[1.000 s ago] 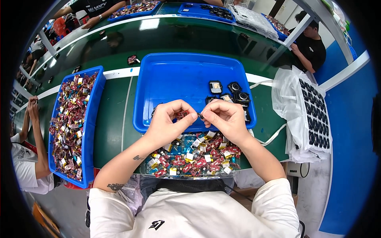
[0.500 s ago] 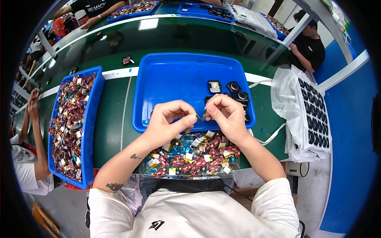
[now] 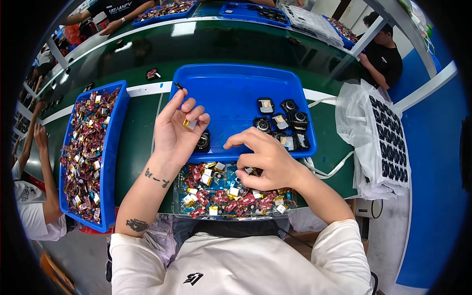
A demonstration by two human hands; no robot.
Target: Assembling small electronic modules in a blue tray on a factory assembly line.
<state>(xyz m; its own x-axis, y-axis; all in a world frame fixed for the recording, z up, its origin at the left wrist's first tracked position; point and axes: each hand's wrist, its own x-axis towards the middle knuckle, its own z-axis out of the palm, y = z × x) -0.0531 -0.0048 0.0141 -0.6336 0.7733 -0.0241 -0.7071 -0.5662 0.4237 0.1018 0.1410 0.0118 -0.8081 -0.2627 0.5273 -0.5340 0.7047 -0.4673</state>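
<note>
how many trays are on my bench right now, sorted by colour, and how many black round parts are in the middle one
Blue trays: 2, the middle tray and the left tray
Clear trays: 1, under the right hand
Black parts in the middle tray: about 8, one by the left hand
Total: 3 trays, about 8 parts

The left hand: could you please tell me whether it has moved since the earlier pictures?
Yes. The left hand has parted from the right hand and shifted left and away, over the blue tray's near-left corner.
</note>
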